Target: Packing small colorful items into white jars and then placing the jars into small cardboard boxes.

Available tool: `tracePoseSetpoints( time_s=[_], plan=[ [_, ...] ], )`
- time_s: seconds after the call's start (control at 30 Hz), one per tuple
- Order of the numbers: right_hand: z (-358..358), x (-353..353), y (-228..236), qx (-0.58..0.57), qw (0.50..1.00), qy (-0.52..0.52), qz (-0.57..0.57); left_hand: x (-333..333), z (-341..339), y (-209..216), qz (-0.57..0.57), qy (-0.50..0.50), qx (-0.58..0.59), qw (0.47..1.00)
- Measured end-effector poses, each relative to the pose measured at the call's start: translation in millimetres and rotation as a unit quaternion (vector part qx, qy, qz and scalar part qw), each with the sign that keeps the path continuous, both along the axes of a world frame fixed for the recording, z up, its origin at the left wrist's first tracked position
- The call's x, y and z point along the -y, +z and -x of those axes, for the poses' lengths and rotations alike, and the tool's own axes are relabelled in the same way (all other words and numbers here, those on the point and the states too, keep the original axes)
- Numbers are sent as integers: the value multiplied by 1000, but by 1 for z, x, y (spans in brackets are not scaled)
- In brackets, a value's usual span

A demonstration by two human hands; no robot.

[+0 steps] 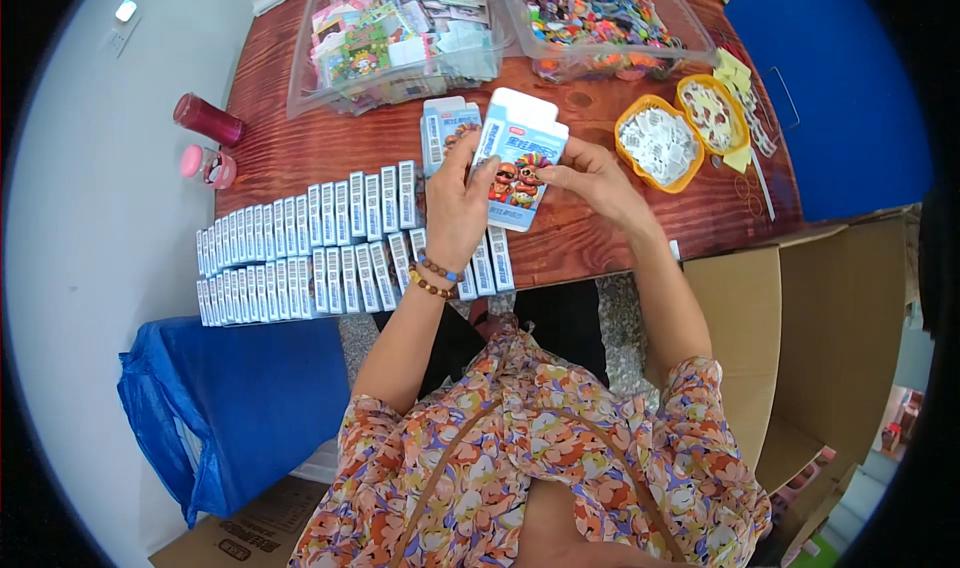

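Observation:
A light blue and white carton (525, 146) with cartoon figures on its front is held up over the table, its white top flap raised. My left hand (462, 200) grips its left side, the thumb lying on the front. My right hand (600, 183) closes on its right edge, thumb in front and fingers behind. Just behind my left hand, another carton (440, 133) of the same kind lies on the table, partly hidden. Two long rows of matching boxes (330, 213) stand on edge to the left and reach under my left wrist.
Clear bins of printed cards (385, 53) and small colourful trinkets (590, 18) stand at the back. Yellow baskets (660, 183) hold small white pieces at right. A red bottle (210, 120) and pink-lidded jar (208, 168) sit left. An open cardboard box (735, 328) is beside the table.

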State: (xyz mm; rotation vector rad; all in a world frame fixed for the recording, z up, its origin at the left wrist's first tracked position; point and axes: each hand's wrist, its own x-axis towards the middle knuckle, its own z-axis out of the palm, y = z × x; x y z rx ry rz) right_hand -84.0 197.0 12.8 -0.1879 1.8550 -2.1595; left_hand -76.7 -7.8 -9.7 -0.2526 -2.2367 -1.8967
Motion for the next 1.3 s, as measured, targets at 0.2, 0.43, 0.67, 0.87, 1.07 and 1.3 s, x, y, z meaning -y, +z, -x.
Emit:
tracePoseSetpoints(
  time_s=[0.2,0.43,0.67,0.87,1.07,1.3],
  plan=[
    [11,-26,27,-137,982,7,-128,-18,-14,33,152,-56,-57,985],
    [-2,-17,34,-133,981,-63,-123,-34,-32,46,386,24,-151,910],
    [-32,2,32,-228,948,-174,-141,-29,-33,50,225,51,-95,968],
    [-34,9,9,-191,963,-175,-69,-22,-31,41,88,-7,-14,996],
    [-35,-16,15,-170,984,-58,-12,-2,-46,57,-70,-138,79,985],
    [-32,-25,25,-283,957,-14,-62,-4,-47,50,-93,-175,57,979]
  ],
)
